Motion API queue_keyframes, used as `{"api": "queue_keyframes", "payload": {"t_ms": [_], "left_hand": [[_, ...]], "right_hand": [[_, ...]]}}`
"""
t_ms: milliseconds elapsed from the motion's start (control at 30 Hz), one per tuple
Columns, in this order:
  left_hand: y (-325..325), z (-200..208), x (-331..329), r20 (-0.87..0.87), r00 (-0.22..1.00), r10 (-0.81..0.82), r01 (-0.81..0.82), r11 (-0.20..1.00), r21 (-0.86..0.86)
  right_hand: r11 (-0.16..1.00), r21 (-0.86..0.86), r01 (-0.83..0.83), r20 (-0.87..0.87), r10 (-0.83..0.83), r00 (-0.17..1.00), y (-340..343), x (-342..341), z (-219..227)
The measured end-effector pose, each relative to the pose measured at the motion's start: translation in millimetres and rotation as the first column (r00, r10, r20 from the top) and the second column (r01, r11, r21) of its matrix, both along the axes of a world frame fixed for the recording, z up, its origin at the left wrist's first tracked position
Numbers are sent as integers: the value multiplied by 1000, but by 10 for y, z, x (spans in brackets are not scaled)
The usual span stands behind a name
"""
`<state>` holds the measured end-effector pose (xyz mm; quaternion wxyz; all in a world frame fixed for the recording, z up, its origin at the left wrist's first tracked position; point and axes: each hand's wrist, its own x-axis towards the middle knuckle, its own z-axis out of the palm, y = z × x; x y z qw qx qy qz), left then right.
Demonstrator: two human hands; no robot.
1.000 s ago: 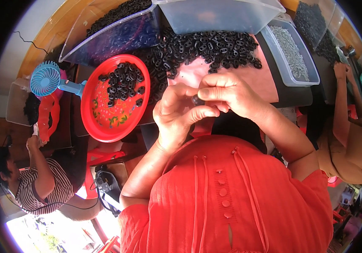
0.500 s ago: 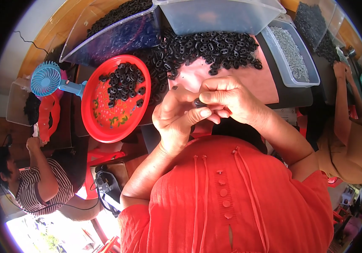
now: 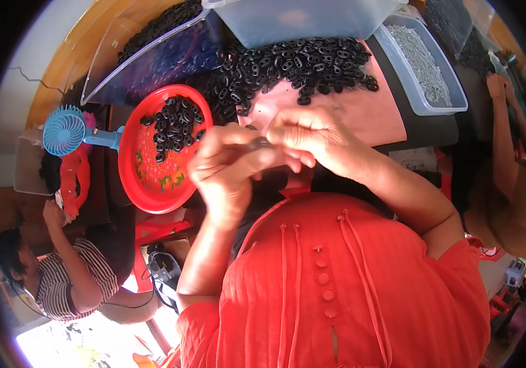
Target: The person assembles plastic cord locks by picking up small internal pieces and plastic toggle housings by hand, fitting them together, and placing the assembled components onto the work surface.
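Cloth (image 3: 367, 111) lies bare to its two-o'clock edge. Left hand (image 3: 221, 172) and right hand (image 3: 313, 135) pinch one dark piece (image 3: 259, 143). Paper (image 3: 416, 160) at three o'clock has unreadable print.

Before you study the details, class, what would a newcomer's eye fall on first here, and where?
Probably the bright red top filling the lower middle, with the left hand and right hand close together above it. Next might come the red tray left of the hands, holding black two-holed pieces, and the larger black heap at top centre, partly on a pink sheet.
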<state>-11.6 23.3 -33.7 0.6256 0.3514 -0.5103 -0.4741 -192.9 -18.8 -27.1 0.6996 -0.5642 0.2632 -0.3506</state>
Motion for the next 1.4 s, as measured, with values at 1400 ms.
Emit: {"api": "queue_keyframes", "payload": {"t_ms": [1400], "left_hand": [[-682, -90, -898, 878, 241, 415, 565, 675, -474]], "right_hand": [[694, -387, 607, 27, -650, 759, -140, -856, -280]]}}
